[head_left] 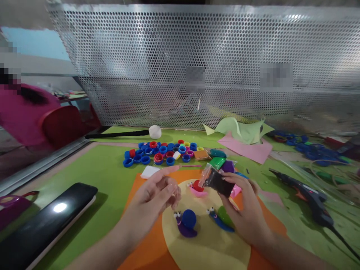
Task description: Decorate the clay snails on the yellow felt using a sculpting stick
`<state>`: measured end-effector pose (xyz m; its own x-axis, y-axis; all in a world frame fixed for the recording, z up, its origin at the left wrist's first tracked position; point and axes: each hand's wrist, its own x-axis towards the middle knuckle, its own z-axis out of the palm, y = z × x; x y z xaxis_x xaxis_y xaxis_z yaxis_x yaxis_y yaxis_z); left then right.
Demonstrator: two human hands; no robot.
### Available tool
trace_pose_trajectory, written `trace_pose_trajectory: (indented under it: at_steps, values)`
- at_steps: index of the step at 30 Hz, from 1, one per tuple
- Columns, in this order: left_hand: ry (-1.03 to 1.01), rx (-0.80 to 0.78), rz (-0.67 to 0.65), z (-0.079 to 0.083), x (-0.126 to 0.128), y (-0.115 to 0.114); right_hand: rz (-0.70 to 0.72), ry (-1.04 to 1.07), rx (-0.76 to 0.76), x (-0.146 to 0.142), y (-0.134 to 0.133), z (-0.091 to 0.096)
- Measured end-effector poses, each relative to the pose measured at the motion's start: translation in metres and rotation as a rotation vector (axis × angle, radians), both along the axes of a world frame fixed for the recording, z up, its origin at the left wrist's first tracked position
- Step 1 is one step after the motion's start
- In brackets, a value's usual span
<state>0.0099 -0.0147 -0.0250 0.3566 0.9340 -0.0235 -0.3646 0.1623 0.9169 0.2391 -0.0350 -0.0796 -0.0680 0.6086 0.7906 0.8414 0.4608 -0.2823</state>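
Note:
My right hand [249, 212] grips a packet of black modelling clay [221, 182] in clear plastic, thumb below and fingers above. To its left, my left hand [157, 193] hangs over the paper with the index finger stretched out. Its thumb presses toward the curled fingers, and anything between them is hidden. Below lie a purple snail with a blue bottle-cap shell [188, 221] and a blue snail with a green shell [222, 219], partly behind my right hand. Behind them is a pink snail with a red shell [197, 188]. All three have googly eyes and sit on a yellow paper shape [208, 251] over orange paper [277, 232].
Several bottle caps [160, 149] and coloured clay packets [218, 162] lie behind my hands. A glue gun [306, 198] with its cord is at the right. A black case [53, 221] lies left. Paper scraps [242, 131] rest against the perforated metal screen [168, 67].

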Motion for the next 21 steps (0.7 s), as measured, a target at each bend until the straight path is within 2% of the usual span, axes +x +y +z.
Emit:
trace_pose_trajectory:
  at_steps: [6, 12, 18, 21]
  values:
    - [0.019, -0.013, 0.017, -0.001, -0.001, 0.002, -0.009, 0.000, 0.005, -0.001, 0.000, 0.001]
    - [0.179, 0.056, 0.036, 0.001, -0.003, 0.005, 0.001, -0.003, 0.008, -0.001, -0.001, 0.002]
    - [0.286, 0.031, 0.040, 0.009, 0.000, 0.000, -0.014, 0.011, 0.000, 0.001, 0.000, -0.001]
    - [0.399, 0.083, 0.028, 0.008, -0.001, 0.000, 0.001, 0.004, 0.015, 0.000, 0.000, 0.000]
